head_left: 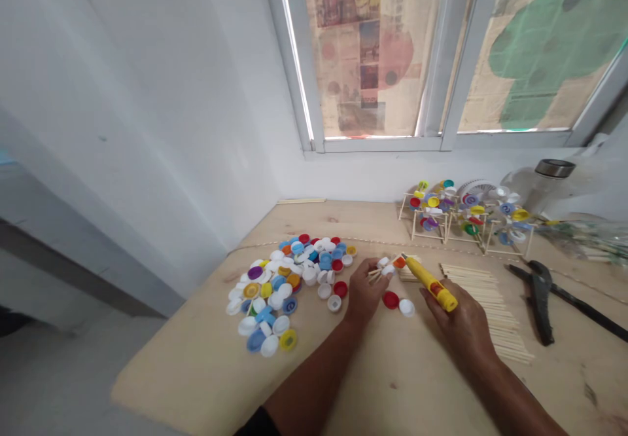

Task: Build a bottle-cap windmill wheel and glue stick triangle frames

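My left hand (366, 295) is closed on a small bundle of thin wooden sticks (375, 273) with white bottle caps (388, 270) and an orange cap (400, 262) at their ends. A yellow glue gun (429, 282) is gripped in my right hand (464, 321), its dark tip close to the orange cap. Whether the tip touches the cap is too small to tell. Just below, a red cap (390, 300) and a white cap (407, 308) lie on the table. Left of my left hand spreads a pile of mixed bottle caps (284, 282).
Wooden sticks (495, 311) lie in a row right of my right hand, beside black-handled pliers (540, 298). Several stick stands with cap wheels (471, 217) stand at the back, near a metal-lidded bottle (554, 177). The wooden table (196, 370) meets a white wall below a papered window.
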`<state>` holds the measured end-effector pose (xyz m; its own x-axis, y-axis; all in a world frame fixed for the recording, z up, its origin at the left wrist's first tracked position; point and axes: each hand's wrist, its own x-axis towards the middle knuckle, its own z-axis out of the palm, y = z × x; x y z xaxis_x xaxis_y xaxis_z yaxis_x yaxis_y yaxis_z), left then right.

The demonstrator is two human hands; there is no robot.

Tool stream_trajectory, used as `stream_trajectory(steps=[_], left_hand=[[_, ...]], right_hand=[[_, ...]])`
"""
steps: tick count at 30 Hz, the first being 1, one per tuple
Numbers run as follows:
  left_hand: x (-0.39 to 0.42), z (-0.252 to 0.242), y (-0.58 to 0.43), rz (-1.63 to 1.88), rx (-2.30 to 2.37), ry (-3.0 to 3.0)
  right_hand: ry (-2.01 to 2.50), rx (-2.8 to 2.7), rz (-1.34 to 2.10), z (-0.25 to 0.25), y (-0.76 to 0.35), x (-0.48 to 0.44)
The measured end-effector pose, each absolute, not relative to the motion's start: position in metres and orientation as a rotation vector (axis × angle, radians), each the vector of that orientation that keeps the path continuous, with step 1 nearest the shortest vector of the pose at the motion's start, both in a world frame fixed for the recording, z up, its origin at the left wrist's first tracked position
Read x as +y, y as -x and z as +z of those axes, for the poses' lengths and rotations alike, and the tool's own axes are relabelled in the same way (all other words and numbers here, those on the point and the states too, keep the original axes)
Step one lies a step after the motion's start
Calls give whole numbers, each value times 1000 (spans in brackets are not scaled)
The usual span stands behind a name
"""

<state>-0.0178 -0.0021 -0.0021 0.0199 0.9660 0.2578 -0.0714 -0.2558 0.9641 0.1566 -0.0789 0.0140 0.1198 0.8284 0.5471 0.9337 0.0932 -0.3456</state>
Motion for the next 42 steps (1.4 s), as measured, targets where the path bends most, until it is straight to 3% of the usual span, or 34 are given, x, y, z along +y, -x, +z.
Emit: stream_trajectory(steps=[30,37,42], left_hand=[[3,0,17,1363,946,-1216],[2,9,19,1352,946,-1105],[-1,14,18,1372,966,-1100]], right_hand=[[1534,-1752,-176,37,-174,-80],[1646,-1732,-455,37,-243,-103],[2005,-1656,-612,29,-298,-143]])
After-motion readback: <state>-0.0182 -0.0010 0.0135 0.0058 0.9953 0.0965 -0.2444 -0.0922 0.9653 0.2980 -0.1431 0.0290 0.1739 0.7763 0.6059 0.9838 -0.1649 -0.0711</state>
